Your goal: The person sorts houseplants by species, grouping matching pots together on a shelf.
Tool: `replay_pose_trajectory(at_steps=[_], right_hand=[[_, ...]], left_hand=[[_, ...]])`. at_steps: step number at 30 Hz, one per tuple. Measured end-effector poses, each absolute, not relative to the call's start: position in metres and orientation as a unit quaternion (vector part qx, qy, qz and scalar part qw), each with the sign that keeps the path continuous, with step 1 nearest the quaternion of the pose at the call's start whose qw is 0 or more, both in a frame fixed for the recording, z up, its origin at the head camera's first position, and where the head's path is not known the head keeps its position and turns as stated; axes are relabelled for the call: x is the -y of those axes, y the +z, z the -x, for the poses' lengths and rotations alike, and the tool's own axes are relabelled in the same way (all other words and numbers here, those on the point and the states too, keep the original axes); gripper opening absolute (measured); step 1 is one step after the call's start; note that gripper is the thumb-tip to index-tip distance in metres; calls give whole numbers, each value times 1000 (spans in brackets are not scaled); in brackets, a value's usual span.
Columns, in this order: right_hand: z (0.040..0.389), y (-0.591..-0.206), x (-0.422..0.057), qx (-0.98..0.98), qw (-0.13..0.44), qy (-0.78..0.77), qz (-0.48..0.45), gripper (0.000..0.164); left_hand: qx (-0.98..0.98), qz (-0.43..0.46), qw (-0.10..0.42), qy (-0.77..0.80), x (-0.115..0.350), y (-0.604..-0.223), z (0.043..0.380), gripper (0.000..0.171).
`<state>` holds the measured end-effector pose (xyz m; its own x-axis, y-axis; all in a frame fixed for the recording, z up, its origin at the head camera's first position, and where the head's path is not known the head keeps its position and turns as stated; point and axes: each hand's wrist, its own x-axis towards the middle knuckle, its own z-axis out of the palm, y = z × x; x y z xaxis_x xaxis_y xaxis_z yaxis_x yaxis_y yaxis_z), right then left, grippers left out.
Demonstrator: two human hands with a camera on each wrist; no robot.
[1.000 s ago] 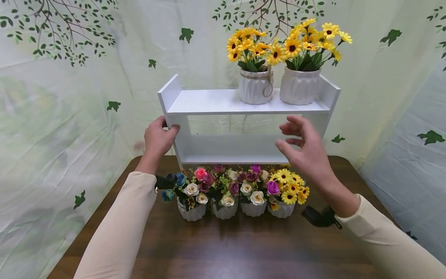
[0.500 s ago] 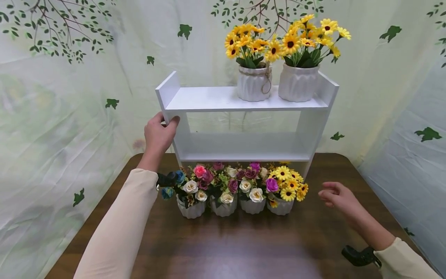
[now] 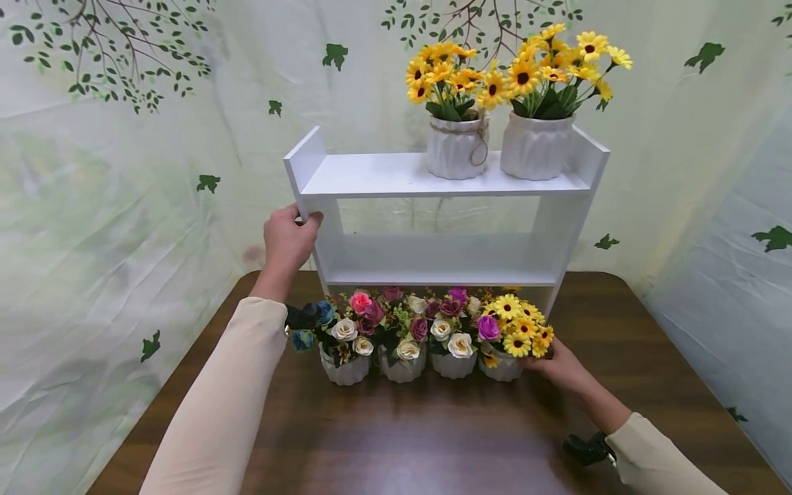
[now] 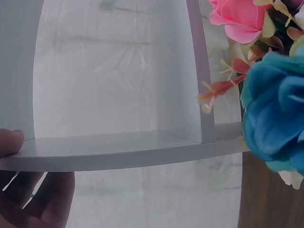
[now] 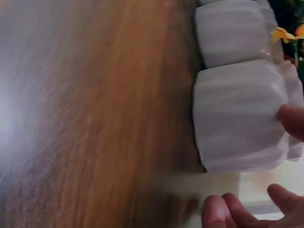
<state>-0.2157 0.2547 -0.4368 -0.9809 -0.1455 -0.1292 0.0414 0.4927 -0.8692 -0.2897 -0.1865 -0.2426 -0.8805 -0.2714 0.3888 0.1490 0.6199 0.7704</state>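
Observation:
My left hand (image 3: 288, 239) grips the left side panel of a white two-tier shelf (image 3: 365, 175). In the left wrist view, the thumb (image 4: 10, 142) lies on one face of that panel and the fingers are on the other. My right hand (image 3: 566, 369) is beside the rightmost front flowerpot (image 3: 502, 368), which bears yellow daisy-like flowers (image 3: 516, 326). Seen from the right wrist, the thumb (image 5: 293, 121) overlaps this white pot's side, while the fingertips (image 5: 216, 209) stand spread apart from it. The flowers partly hide the right hand in the head view.
Three more white flowerpots (image 3: 405, 369) with roses stand in a row left of the yellow one, before the shelf. Two pots of yellow flowers (image 3: 458, 148) occupy the top tier's right half. The brown table (image 3: 396, 440) meets a leaf-printed backdrop (image 3: 155, 240).
My right hand has come down from in front of the shelf, swung out to the right, then moved left to the yellow-flowered pot. The left hand has kept its grip on the shelf.

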Motion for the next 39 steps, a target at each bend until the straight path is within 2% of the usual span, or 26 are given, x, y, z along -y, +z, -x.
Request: replay_pose_trajectory(at_steps=[13,23,32,39], right_hand=[[216,-446,-245,-842,96,-531,15,88],[215,-451,-231,-823,52,-561,67,77],[217,-456,-221,-825,20,-561,65,77],[216,-453,-214,-817,28,-575,30,77]], left_hand=[[869,-44,235,-433,186,-242,288,40],[872,-49,226,-431,185,-242,287,39],[872,-43,236,-427,185,-241,285,38],[873,-42,233,-426,185,-241,285,38]])
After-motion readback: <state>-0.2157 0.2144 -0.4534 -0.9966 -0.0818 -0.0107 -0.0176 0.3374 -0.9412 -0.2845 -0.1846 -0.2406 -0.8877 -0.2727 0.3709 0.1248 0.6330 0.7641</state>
